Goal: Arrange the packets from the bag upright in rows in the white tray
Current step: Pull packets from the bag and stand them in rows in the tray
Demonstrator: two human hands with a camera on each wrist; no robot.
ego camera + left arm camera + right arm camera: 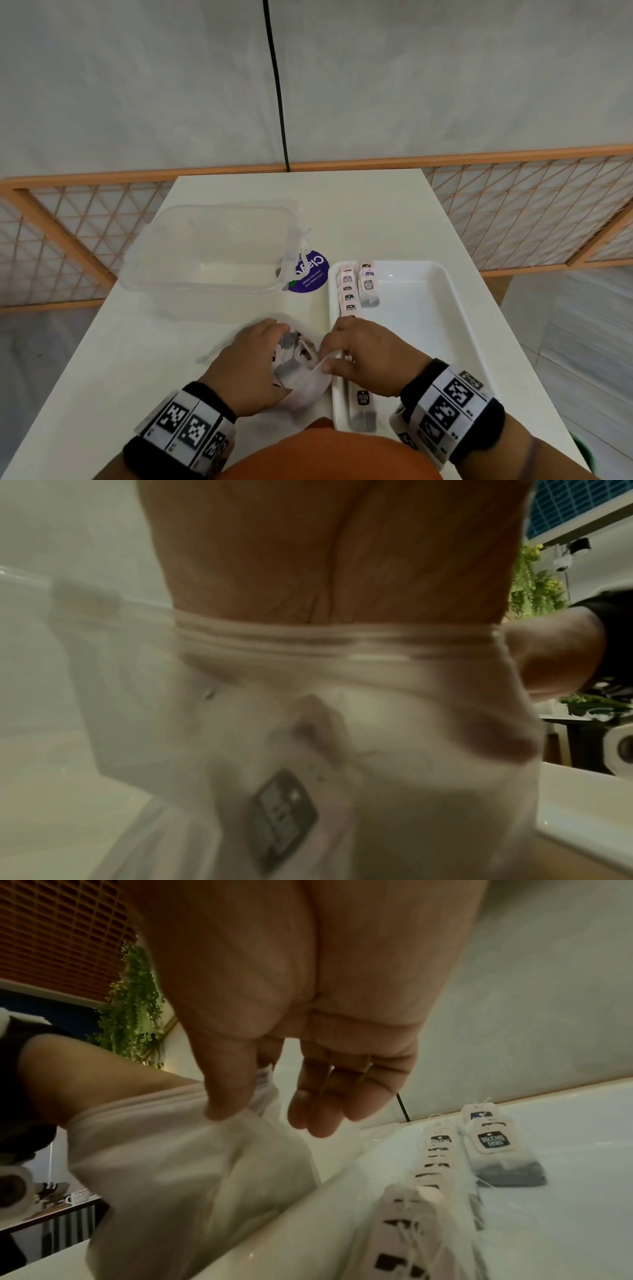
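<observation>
Your white bench (376,212) carries everything. On its far left sits a clear tub (205,246), with a purple round label (310,279) lying just right of it. The white tray (442,308) lies on the right, running from mid-bench to the near edge. Between tub and tray, at the near side, is the clear bag (305,387), touching the tray's left wall.

Your left hand (251,370) is plunged into the bag's mouth; the wrist view shows the bag's rim band (342,642) across your palm, and whether your fingers have closed on a packet cannot be told (the plastic blurs them). Your right hand (366,353) pinches the bag's rim between thumb (226,1093) and fingers, holding the mouth open.

Packets (349,291) stand in a row along the tray's left wall, with a second short row (369,286) just to the right at the far end. One packet (363,407) lies at the tray's near left corner. More packets (291,356) show inside the bag.
</observation>
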